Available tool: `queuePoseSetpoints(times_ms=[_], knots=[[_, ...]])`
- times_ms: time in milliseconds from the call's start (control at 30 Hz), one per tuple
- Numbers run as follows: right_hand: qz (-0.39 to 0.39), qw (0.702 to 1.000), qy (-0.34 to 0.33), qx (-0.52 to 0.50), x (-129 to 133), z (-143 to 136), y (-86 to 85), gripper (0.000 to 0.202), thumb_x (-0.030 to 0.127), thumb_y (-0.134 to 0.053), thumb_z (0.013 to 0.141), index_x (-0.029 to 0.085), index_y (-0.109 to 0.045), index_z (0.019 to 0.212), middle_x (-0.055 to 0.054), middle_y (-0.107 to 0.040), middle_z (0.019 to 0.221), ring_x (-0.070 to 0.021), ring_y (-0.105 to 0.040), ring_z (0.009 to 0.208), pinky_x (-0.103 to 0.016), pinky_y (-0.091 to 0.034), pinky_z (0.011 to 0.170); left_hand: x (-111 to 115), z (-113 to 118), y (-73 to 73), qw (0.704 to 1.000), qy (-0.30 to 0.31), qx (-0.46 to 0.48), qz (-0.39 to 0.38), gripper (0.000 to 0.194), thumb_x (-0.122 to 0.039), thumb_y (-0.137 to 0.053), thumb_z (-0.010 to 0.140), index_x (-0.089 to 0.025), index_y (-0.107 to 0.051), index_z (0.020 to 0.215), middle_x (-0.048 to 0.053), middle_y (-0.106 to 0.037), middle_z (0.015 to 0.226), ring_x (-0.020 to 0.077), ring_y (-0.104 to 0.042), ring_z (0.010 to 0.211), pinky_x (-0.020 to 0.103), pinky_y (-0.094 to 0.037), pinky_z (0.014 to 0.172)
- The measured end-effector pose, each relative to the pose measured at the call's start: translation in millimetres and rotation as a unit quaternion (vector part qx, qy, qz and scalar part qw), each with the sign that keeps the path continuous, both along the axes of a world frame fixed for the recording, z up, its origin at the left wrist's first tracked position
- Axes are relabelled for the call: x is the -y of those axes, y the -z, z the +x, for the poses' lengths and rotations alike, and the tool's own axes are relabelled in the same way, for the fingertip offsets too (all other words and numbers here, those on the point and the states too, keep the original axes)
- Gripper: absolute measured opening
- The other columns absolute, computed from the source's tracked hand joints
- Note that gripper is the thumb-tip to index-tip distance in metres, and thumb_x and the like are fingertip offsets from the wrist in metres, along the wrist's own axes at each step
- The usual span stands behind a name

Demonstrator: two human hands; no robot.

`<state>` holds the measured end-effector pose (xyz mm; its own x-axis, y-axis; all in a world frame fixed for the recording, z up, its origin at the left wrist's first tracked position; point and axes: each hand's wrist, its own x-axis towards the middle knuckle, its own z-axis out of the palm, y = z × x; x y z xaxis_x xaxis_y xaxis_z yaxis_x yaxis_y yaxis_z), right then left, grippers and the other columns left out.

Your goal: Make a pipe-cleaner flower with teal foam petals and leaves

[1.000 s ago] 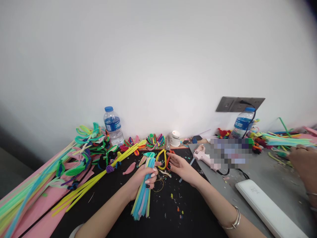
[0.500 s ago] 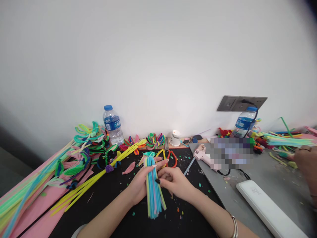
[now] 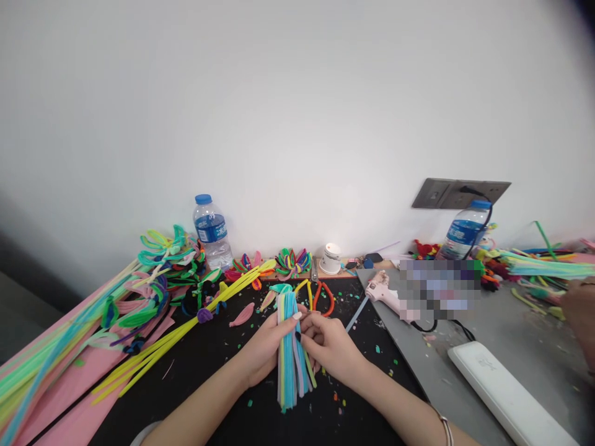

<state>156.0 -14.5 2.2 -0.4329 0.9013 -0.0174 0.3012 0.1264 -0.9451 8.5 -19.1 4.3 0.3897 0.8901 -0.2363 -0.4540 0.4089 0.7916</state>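
The bundle (image 3: pixel 289 347) stands in the middle of the view, over the black part of the counter (image 3: pixel 344 427), held between the 2 hands. It is made of many long fuzzy strips, mostly light blue, with lilac, pale yellow and green among them. The strips lie close together near the top and spread into a loose fan below, their lower ends slightly uneven. A mint tuft (image 3: pixel 281 288) shows at the top; whether it belongs to the bundle I cannot tell.

The left hand (image 3: pixel 267 347) is closed around the upper bundle, thumb flat across the front, most of its fingers hidden behind. The right hand (image 3: pixel 328 341) has its fingers curled in, pinching strips at the bundle's right edge; how many, I cannot tell.

By the wall are 2 clear bottles, both with blue caps and blue labels. The left bottle (image 3: pixel 211 232) has clear liquid in its lower part. The right bottle (image 3: pixel 465 230) has a black cord (image 3: pixel 483 232) across it, and its liquid level is hard to tell. Between them, a white cup (image 3: pixel 331 260) appears upturned, so its inside is hidden. Nearer lie a red-handled tool (image 3: pixel 331 300) and a pink glue gun (image 3: pixel 387 293).
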Motion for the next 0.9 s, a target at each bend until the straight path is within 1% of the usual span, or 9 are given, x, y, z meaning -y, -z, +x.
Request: queuePoseSetpoints(times_ms=[100, 200, 267, 333, 467, 567, 700, 800, 900], knots=[[0.094, 0.995, 0.028, 0.033, -1, 1, -5.1, 0.009, 0.011, -0.048, 0.07, 0.019, -0.048, 0.066, 0.004, -0.048, 0.055, -0.0083, -0.046, 0.045, -0.018, -0.036, 0.043, -1, 0, 1.1, 1.0, -0.019, -0.001, 0.001, 0.027, -0.028, -0.061, 0.078, -0.016, -0.058, 0.103, 0.009, -0.066, 0.098, 0.022, -0.063, 0.091, 0.032, -0.049, 0.079], [0.123, 0.991, 0.03, 0.05, -2, 1, -7.5, 0.014, 0.008, -0.045, 0.068, 0.018, -0.046, 0.059, 0.005, -0.044, 0.052, -0.0079, -0.042, 0.046, -0.019, -0.033, 0.044, -1, 1, -0.1, 1.0, -0.019, 0.003, 0.002, 0.024, -0.026, -0.062, 0.078, -0.016, -0.059, 0.099, 0.01, -0.065, 0.104, 0.0225, -0.061, 0.095, 0.033, -0.047, 0.083], [0.104, 0.993, 0.037, 0.043, -3, 2, -6.4, 0.014, 0.008, -0.045, 0.067, 0.018, -0.045, 0.058, 0.005, -0.043, 0.051, -0.0078, -0.043, 0.045, -0.018, -0.034, 0.043, -1, 1, -0.7, 1.0, -0.016, 0.001, 0.002, 0.024, -0.025, -0.063, 0.077, -0.017, -0.059, 0.099, 0.01, -0.064, 0.104, 0.023, -0.062, 0.092, 0.034, -0.048, 0.081], [0.05, 0.998, 0.04, 0.021, -3, 2, -3.7, 0.01, 0.01, -0.044, 0.068, 0.019, -0.046, 0.063, 0.006, -0.045, 0.05, -0.0083, -0.046, 0.041, -0.019, -0.037, 0.041, -1, 1, -0.3, 1.0, -0.011, -0.002, 0.003, 0.026, -0.026, -0.063, 0.076, -0.017, -0.058, 0.1, 0.01, -0.065, 0.1, 0.0233, -0.064, 0.086, 0.035, -0.05, 0.075], [-0.067, 0.996, 0.031, -0.042, -4, 2, 2.3, 0.004, 0.016, -0.043, 0.071, 0.02, -0.043, 0.072, 0.009, -0.047, 0.046, -0.01, -0.049, 0.034, -0.02, -0.041, 0.035, -2, 0, 2.3, 0.999, -0.014, -0.032, 0.002, 0.028, -0.03, -0.062, 0.076, -0.017, -0.056, 0.099, 0.006, -0.066, 0.079, 0.0214, -0.065, 0.068, 0.033, -0.051, 0.062], [-0.081, 0.993, 0.032, -0.081, -5, 3, 3.7, 0.004, 0.018, -0.043, 0.073, 0.02, -0.04, 0.073, 0.009, -0.051, 0.046, -0.0091, -0.049, 0.032, -0.018, -0.038, 0.033, -3, -1, 2.8, 0.998, -0.037, -0.044, 0.001, 0.022, -0.028, -0.063, 0.075, -0.016, -0.056, 0.092, 0.005, -0.066, 0.076, 0.0208, -0.065, 0.071, 0.032, -0.051, 0.065], [-0.095, 0.984, 0.037, -0.149, -9, 4, 1.0, 0.008, 0.026, -0.04, 0.079, 0.021, -0.035, 0.075, 0.006, -0.058, 0.053, -0.0073, -0.044, 0.03, -0.016, -0.032, 0.03, -7, -3, 2.5, 0.996, -0.07, -0.054, -0.009, 0.022, -0.028, -0.063, 0.073, -0.015, -0.055, 0.09, 0.009, -0.068, 0.079, 0.0235, -0.066, 0.076, 0.035, -0.05, 0.07], [-0.08, 0.976, 0.066, -0.189, -13, 7, -2.4, 0.016, 0.034, -0.039, 0.083, 0.021, -0.035, 0.077, 0.005, -0.057, 0.051, -0.0071, -0.043, 0.03, -0.017, -0.03, 0.031, -12, -7, 2.9, 0.99, -0.113, -0.084, 0.007, 0.021, -0.03, -0.062, 0.073, -0.014, -0.054, 0.085, 0.005, -0.065, 0.063, 0.0203, -0.064, 0.062, 0.031, -0.05, 0.061], [-0.058, 0.975, 0.096, -0.19, -16, 10, -5.3, 0.019, 0.037, -0.041, 0.083, 0.02, -0.036, 0.078, 0.007, -0.054, 0.048, -0.0066, -0.041, 0.031, -0.017, -0.03, 0.033, -18, -16, 0.9, 0.982, -0.142, -0.111, 0.053, 0.022, -0.032, -0.057, 0.074, -0.017, -0.052, 0.089, -0.008, -0.044, 0.042, 0.0097, -0.044, 0.033, 0.021, -0.038, 0.041]])
